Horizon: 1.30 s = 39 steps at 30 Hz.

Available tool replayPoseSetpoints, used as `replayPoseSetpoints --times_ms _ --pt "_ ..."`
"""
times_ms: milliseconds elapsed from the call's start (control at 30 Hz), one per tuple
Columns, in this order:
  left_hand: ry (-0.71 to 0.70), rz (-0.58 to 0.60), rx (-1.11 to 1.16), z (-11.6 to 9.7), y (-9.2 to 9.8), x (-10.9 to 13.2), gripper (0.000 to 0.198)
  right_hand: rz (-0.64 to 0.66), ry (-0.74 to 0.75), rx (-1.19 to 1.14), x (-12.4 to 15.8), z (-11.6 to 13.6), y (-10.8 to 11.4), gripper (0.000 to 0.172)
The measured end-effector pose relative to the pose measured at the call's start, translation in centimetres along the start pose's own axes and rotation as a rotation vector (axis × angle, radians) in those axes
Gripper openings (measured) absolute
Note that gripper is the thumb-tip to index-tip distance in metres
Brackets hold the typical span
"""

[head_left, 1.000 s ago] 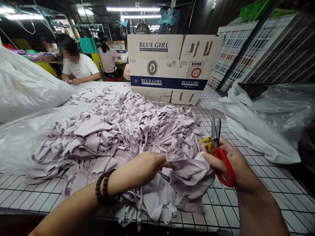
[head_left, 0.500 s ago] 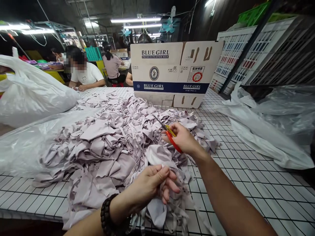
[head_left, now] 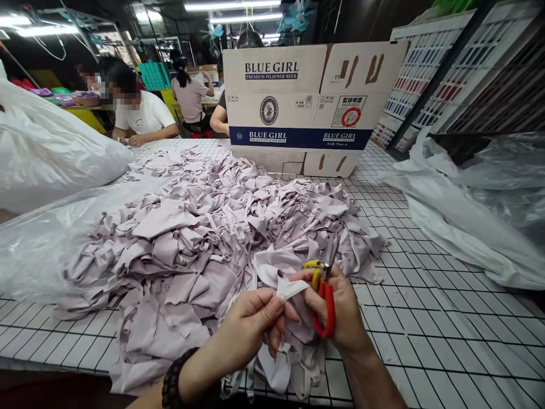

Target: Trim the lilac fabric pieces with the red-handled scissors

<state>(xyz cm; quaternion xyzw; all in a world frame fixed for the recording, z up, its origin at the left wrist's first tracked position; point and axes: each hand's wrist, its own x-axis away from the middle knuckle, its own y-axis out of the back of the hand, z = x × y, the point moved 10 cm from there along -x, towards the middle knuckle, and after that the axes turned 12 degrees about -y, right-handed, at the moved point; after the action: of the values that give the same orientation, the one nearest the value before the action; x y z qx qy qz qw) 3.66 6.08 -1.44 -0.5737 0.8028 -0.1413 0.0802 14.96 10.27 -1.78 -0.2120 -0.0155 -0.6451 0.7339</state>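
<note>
A strip of pale lilac fabric (head_left: 294,289) is pinched in my left hand (head_left: 255,318), between thumb and forefinger. My right hand (head_left: 343,312) is closed around scissors (head_left: 326,307) with red and yellow handles, their blades pointing up and away. The fingertips of that hand also reach the fabric strip's far end. Below and behind both hands spreads a big heap of the same lilac cloth pieces (head_left: 191,244), with thin straps among them. Some pieces hang down near the table's front edge under my left hand.
A Blue Girl beer carton (head_left: 272,85) stands behind the heap on the grid-patterned table (head_left: 426,341). Plastic bags lie left (head_left: 63,147) and right (head_left: 460,221). White crates (head_left: 419,79) are stacked at the back right. Several people sit beyond, one in a white shirt (head_left: 147,116).
My right hand has come down and back toward my left, turning the scissors upright. The fabric strip now stretches between both hands. The view has tilted slightly downward.
</note>
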Motion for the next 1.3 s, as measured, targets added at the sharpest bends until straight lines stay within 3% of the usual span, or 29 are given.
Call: replayPoseSetpoints --times_ms 100,167,233,367,500,600,700,833,1067,1300 --pt "-0.263 -0.114 -0.339 -2.9 1.8 0.2 0.047 -0.013 0.028 0.066 0.1 0.2 0.3 0.037" --pt "-0.434 -0.159 -0.501 -4.8 1.9 0.5 0.044 0.037 -0.017 0.07 0.1 -0.9 -0.2 0.038" --pt "-0.511 -0.142 -0.519 -5.5 1.4 0.5 0.044 0.095 -0.083 0.043 0.0 -2.1 -0.9 0.04" --pt "-0.354 -0.09 -0.212 -3.3 1.0 -0.5 0.046 0.116 -0.113 0.066 0.6 -2.1 -0.7 0.04" --pt "-0.264 -0.142 -0.103 -1.5 1.6 -0.7 0.045 -0.119 0.04 0.423 3.0 1.2 2.2 0.037" --pt "-0.265 -0.128 -0.168 -1.1 1.6 -0.7 0.044 -0.255 0.134 0.801 5.3 2.9 2.6 0.032" --pt "-0.391 -0.101 -0.399 -2.6 1.3 -0.4 0.039 -0.306 0.179 1.044 6.6 3.2 1.9 0.028" --pt "-0.484 -0.045 -0.598 -3.8 0.6 -0.2 0.031 -0.327 0.265 1.163 6.9 3.4 1.1 0.029" --pt "-0.454 -0.016 -0.627 -3.7 0.4 -0.3 0.025 -0.323 0.395 1.293 7.1 3.9 0.2 0.025" --pt "-0.389 0.01 -0.606 -2.9 0.9 -0.3 0.026 -0.321 0.418 1.372 7.1 4.1 -0.4 0.021"
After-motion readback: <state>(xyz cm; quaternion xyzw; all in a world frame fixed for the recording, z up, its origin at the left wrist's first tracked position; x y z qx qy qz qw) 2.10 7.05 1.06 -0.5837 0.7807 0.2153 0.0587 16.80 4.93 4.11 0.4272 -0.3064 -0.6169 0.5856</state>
